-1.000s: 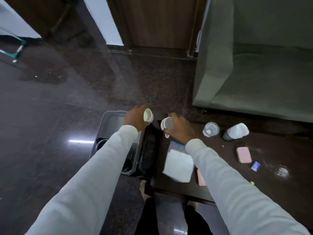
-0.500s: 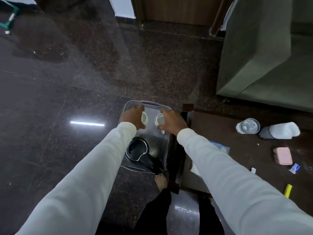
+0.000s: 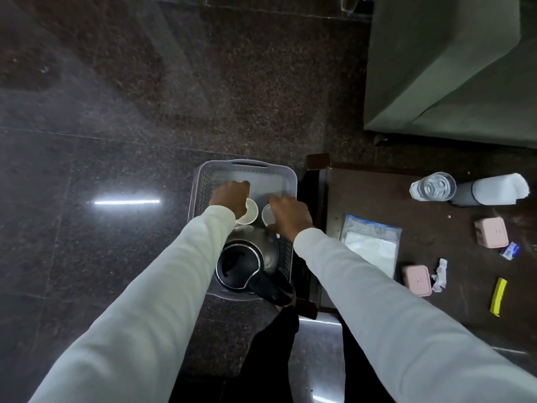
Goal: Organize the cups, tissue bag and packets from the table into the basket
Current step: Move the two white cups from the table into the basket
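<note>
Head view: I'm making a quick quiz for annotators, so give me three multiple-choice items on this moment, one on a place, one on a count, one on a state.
1. Where is the kettle?
A. on the table
B. in the basket
C. on the sofa

2. How many pink boxes lie on the table?
A. one
B. two
C. four

3. What is the state of the two hands?
A. each holds a white cup over the basket
B. both are empty
C. both grip the tissue bag

Answers: 1 B, it sits at the near end of the grey basket. 2 B, one pink box and another. 3 A, the left hand has a cup, the right hand another cup.
</note>
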